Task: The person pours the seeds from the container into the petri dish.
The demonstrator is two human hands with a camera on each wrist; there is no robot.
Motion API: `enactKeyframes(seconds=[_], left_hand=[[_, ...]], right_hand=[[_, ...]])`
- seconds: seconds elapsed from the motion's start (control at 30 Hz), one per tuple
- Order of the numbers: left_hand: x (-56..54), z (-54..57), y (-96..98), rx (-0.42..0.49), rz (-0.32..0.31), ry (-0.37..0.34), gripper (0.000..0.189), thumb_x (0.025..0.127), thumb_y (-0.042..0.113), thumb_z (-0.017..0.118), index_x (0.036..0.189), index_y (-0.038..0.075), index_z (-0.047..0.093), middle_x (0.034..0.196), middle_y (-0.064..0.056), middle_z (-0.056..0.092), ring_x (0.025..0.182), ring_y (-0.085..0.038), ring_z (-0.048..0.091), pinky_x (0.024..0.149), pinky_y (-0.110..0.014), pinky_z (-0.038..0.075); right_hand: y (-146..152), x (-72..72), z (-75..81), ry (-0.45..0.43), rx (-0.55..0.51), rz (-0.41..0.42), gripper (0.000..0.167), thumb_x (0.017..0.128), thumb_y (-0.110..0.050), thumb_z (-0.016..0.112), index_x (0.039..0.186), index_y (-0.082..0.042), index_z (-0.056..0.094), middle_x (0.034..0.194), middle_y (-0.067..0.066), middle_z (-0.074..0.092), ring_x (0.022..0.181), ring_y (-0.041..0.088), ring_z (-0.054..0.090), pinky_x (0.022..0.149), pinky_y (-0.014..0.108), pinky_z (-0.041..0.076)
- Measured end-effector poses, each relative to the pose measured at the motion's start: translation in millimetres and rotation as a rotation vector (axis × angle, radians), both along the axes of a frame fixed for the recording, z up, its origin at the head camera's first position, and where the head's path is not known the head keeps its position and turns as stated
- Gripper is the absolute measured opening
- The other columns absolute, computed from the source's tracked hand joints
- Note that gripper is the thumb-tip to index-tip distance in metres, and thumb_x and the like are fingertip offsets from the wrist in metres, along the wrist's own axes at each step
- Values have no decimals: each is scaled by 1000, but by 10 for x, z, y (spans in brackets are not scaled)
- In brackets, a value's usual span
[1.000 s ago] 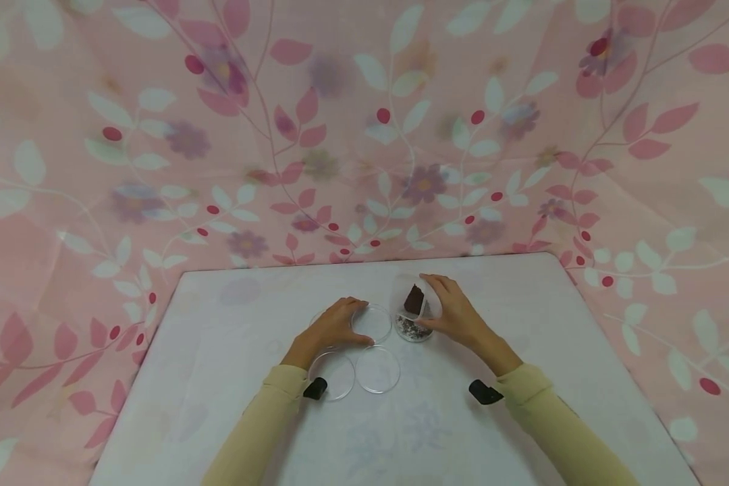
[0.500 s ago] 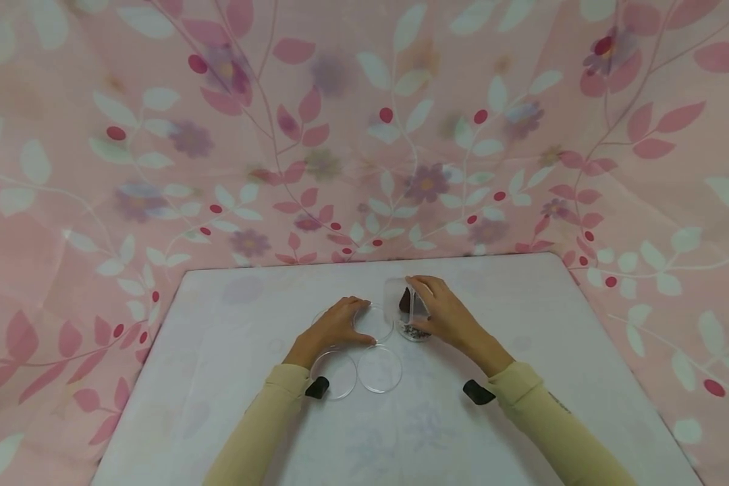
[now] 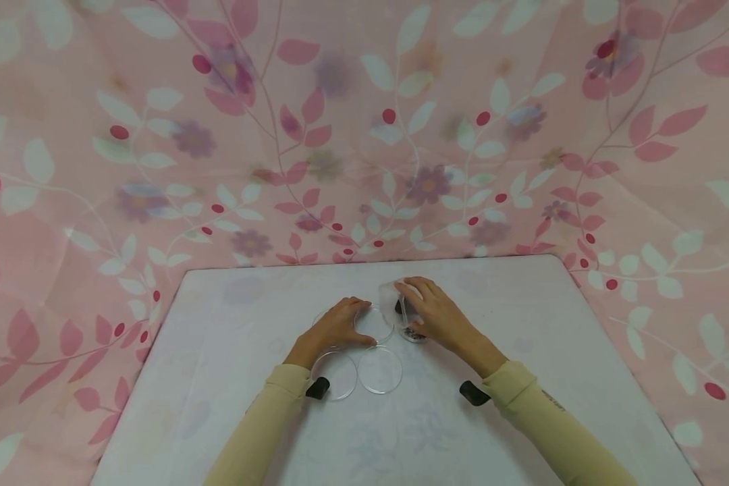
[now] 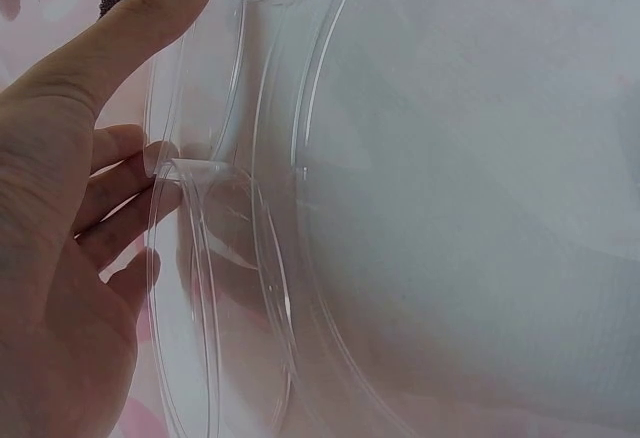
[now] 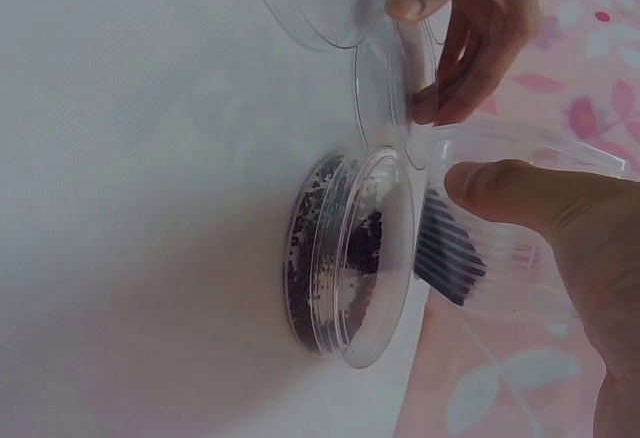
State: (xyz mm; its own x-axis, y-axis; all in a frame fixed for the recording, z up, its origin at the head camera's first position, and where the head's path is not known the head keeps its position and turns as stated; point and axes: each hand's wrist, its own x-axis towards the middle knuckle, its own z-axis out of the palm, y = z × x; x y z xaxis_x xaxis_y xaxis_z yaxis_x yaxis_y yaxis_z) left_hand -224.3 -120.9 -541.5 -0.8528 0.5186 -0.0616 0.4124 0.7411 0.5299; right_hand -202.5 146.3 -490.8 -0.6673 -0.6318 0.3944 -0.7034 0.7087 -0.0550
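Observation:
My right hand holds a clear ribbed plastic cup, tilted, with dark grains gathered along one side. Just below and beside the cup lies a clear petri dish with dark grains scattered in it, partly covered by the hand in the head view. Thumb and fingers of my left hand span the rim of another clear petri dish, which looks to hold nothing. In the left wrist view, that hand curves beside several overlapping transparent rims, hard to tell apart.
Two more clear petri dishes, a left one and a right one, lie nearer the person. Part of another dish shows behind the left hand. A white cloth covers the table, and a pink floral curtain hangs behind it.
My right hand has moved slightly left with the cup, which has turned so less of its dark contents shows. The left hand has stayed at the same dish.

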Motion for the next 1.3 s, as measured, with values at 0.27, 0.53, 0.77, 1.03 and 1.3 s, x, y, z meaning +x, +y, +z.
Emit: enactKeyframes(seconds=[0.27, 0.53, 0.77, 1.03, 1.3], left_hand=[[-11, 5, 5, -2, -2, -2, 91, 68, 59, 82, 141, 13, 52, 141, -7, 54, 133, -25, 49, 113, -45, 41], [-20, 5, 7, -22, 2, 2, 90, 69, 59, 82, 141, 15, 52, 142, -5, 54, 134, -23, 49, 113, -43, 42], [-16, -1, 9, -20, -2, 7, 90, 69, 58, 82, 141, 15, 53, 141, -5, 54, 133, -22, 49, 112, -43, 42], [-16, 10, 9, -23, -7, 5, 90, 69, 57, 82, 142, 14, 52, 141, -5, 54, 133, -22, 49, 113, -43, 42], [-8, 22, 20, -28, 2, 0, 89, 70, 56, 83, 142, 14, 52, 142, -5, 54, 134, -23, 48, 113, -43, 41]], right_hand=[[-33, -3, 6, 39, 52, -1, 96, 67, -23, 91, 148, -9, 41, 141, 14, 50, 132, 30, 46, 109, 42, 45], [-57, 4, 13, 66, 83, 8, 96, 65, -23, 93, 147, -11, 43, 140, 14, 50, 131, 30, 47, 107, 41, 47], [-65, 14, 18, 74, 127, -1, 96, 67, -23, 91, 149, -12, 41, 142, 13, 49, 132, 30, 46, 108, 40, 46], [-76, 17, 15, 87, 132, 4, 95, 67, -19, 91, 148, -11, 41, 142, 13, 48, 132, 30, 46, 109, 40, 45], [-86, 28, 24, 102, 148, 0, 93, 69, -16, 89, 149, -11, 41, 142, 14, 48, 132, 31, 47, 109, 39, 45]])
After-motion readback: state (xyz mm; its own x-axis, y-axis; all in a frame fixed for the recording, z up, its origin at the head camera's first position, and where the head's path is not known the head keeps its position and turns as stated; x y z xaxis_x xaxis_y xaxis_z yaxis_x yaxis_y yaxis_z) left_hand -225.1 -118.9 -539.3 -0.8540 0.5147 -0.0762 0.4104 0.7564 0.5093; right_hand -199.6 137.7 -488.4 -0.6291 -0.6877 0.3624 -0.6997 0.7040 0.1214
